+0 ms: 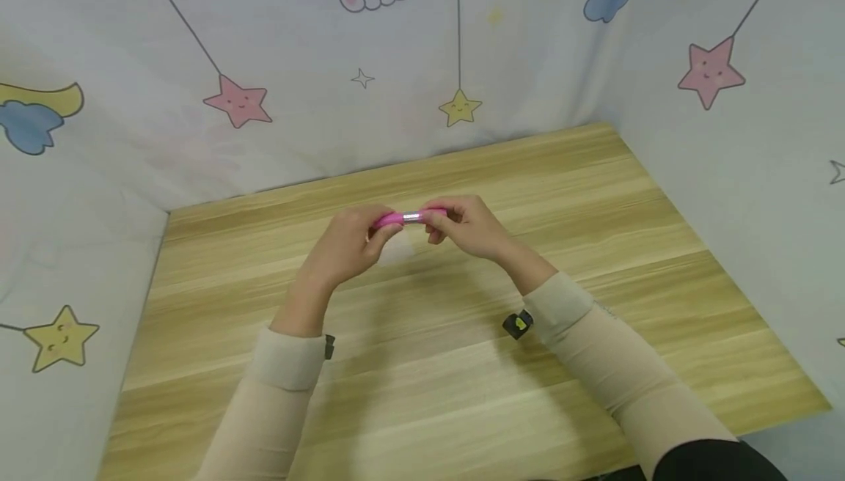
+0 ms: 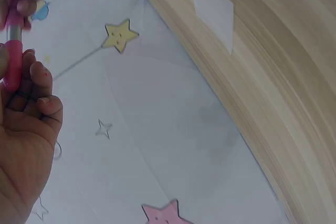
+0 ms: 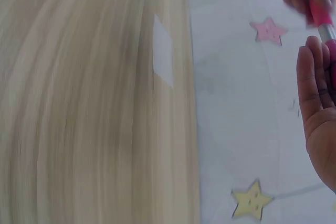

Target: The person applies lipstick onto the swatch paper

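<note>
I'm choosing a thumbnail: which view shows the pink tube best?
Head view: the pink tube is near centre, its silver middle uncovered. Left wrist shows it partly covered near the edge; right wrist cuts it off.

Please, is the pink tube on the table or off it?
Off the table: the left hand and right hand hold the tube; the left wrist view shows backdrop behind it.

Booth-like nook: star-print cloth (image 1: 317,125) round wood-grain tabletop (image 1: 429,364)
</note>
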A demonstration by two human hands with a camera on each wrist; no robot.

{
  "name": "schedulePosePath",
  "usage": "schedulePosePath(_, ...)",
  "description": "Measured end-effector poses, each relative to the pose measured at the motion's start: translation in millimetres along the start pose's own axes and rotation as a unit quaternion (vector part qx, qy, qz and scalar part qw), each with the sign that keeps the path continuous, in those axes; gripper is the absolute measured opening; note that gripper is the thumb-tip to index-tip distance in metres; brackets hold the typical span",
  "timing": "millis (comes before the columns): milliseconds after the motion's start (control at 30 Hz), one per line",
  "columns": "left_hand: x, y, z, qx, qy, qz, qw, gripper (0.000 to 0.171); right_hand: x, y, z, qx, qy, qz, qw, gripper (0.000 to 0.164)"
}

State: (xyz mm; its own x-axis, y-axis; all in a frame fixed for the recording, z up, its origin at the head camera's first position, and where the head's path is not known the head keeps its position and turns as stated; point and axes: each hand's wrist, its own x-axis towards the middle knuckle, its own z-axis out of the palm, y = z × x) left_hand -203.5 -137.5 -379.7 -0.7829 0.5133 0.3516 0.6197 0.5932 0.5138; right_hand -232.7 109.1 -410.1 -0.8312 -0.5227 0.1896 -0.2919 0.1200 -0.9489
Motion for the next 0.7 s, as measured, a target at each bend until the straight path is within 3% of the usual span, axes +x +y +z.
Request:
schedulePosePath(133, -13.5, -13.0, -17.9, 0.02, 0.046, -0.016, 0.9986, 0.017, -4.7, 6.6, -19.6, 0.012, 0.039, 0.017, 0.999, 0.025)
schedulePosePath(233, -17.9, -15.9, -22.7, 0.018, 0.05, -0.019, 0.9984, 0.014, -6.3, 5.7, -24.4, 0.026, 0.045, 0.015, 0.999, 0.025)
schedulePosePath(400, -19.7, -15.3, -20.0, 0.008, 0.026, -0.015, 0.9995, 0.011, -4.9, 3.3, -19.2, 0.043, 0.041, 0.001, 0.998, 0.022)
schedulePosePath(700, -27.0, -21.2, -26.8, 0.048, -0.026, -0.093, 0.9941, 0.014, -2.6, 4.1, -14.4, 0.034, 0.046, -0.004, 0.998, 0.023)
